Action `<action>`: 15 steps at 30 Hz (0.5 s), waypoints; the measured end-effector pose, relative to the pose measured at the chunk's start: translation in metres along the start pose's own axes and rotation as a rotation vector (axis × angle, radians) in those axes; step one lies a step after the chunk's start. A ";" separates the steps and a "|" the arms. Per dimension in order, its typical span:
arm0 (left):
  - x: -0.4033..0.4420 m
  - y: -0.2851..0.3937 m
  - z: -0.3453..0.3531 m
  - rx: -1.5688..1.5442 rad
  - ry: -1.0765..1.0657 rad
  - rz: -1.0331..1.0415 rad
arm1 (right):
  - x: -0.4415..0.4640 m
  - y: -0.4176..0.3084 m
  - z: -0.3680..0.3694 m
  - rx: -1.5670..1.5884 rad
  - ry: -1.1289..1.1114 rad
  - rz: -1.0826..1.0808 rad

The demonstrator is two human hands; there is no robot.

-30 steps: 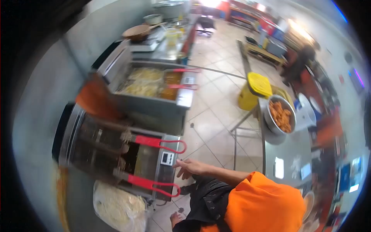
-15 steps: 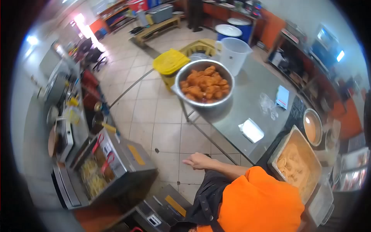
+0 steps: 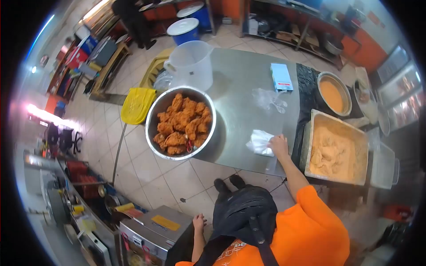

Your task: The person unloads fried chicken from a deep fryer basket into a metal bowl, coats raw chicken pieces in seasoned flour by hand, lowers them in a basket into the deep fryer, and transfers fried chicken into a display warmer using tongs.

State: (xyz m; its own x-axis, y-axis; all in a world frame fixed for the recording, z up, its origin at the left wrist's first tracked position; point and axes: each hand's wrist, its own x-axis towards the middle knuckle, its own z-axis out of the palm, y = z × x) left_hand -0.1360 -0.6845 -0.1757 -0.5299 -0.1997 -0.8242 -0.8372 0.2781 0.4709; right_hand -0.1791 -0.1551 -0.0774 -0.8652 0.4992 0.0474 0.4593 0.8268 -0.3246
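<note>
My right hand (image 3: 278, 145) is at the right edge of a bundle of thin white plastic bags (image 3: 261, 142), its fingers closed on that edge. The bundle lies on the metal table (image 3: 235, 95) near its front edge. My left hand (image 3: 199, 221) hangs low by my side, close to the metal fryer (image 3: 151, 228), with loosely bent fingers and nothing in them. A steel bowl (image 3: 213, 126) of fried chicken pieces (image 3: 184, 122) stands at the table's left corner. Red-handled tongs (image 3: 190, 145) seem to lie among the chicken.
Right of the bags are a breading pan (image 3: 308, 155) and a bowl of orange batter (image 3: 333, 96). A clear plastic bag (image 3: 268, 98) and a light-blue box (image 3: 281, 76) lie farther back. A plastic jug (image 3: 191, 66) stands behind the chicken. Another person (image 3: 133, 22) stands far back.
My view has turned toward the right. My right hand has moved from above the floor onto the white plastic bags. My left hand has come into view beside the fryer.
</note>
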 end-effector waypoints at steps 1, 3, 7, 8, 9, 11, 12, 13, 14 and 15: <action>0.006 0.022 -0.004 0.034 -0.009 0.009 | 0.001 0.001 0.004 0.002 -0.032 -0.004; 0.016 0.064 -0.004 0.123 -0.073 0.132 | 0.001 0.001 0.005 0.091 -0.009 0.028; 0.014 0.147 0.013 0.334 -0.160 0.295 | -0.004 -0.013 0.007 0.096 0.089 0.032; 0.022 0.162 0.018 0.338 -0.169 0.309 | -0.004 -0.020 0.008 0.049 0.184 0.014; 0.025 0.174 0.022 0.360 -0.233 0.405 | -0.002 -0.027 0.002 0.081 -0.006 0.099; 0.032 0.197 0.031 0.380 -0.303 0.505 | 0.002 -0.016 0.022 0.025 -0.007 0.114; 0.023 0.216 0.034 0.447 -0.341 0.545 | 0.003 -0.015 0.029 -0.024 -0.019 0.125; 0.017 0.229 0.035 0.515 -0.380 0.585 | 0.003 -0.021 0.027 -0.027 -0.016 0.132; 0.017 0.236 0.035 0.521 -0.387 0.589 | 0.003 -0.025 0.024 -0.060 0.038 0.092; 0.015 0.245 0.036 0.562 -0.395 0.665 | 0.003 -0.030 0.019 -0.097 0.094 0.056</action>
State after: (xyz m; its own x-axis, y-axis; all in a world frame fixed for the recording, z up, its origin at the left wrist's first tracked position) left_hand -0.3440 -0.5853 -0.0846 -0.7035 0.4650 -0.5374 -0.1391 0.6515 0.7458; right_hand -0.1989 -0.1832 -0.0855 -0.8169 0.5639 0.1212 0.5279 0.8156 -0.2370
